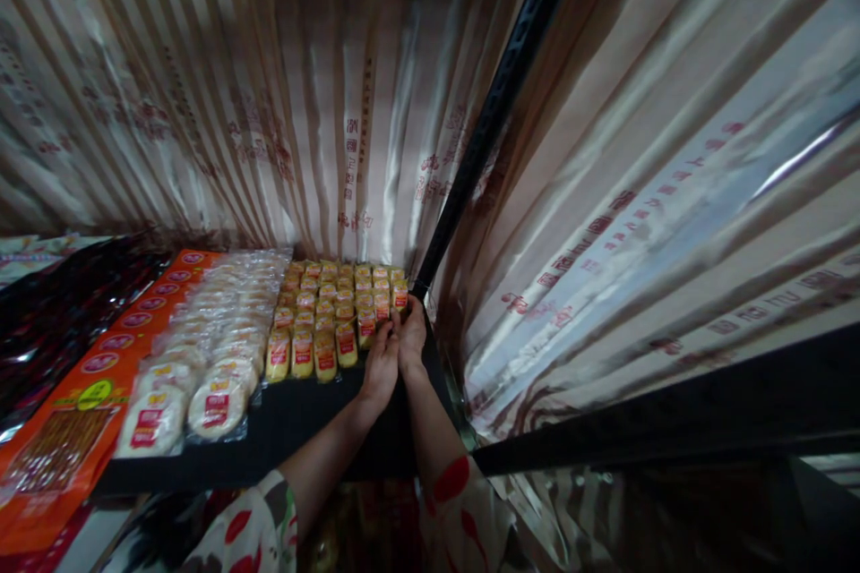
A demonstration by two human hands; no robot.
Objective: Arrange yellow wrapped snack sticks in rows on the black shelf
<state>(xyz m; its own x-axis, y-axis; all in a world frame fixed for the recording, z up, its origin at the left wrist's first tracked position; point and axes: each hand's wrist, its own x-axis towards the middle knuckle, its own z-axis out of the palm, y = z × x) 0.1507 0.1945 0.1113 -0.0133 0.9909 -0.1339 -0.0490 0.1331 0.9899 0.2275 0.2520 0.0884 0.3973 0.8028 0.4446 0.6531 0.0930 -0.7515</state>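
Both my hands reach to the back right of a dark shelf (282,430). My left hand (380,367) and my right hand (411,336) are pressed close together, fingers curled on small yellow packets with red labels (366,327) at the right end of several rows of such packets (322,313). My right hand sits beside the foot of a black slotted upright (470,152). What each finger grips is partly hidden.
Left of the yellow packets lie rows of round white cakes in clear wrap (202,367), then orange packs (87,385) and dark packs (47,313). Shiny striped printed sheeting (638,197) hangs behind and to the right. A black bar (672,430) crosses the lower right.
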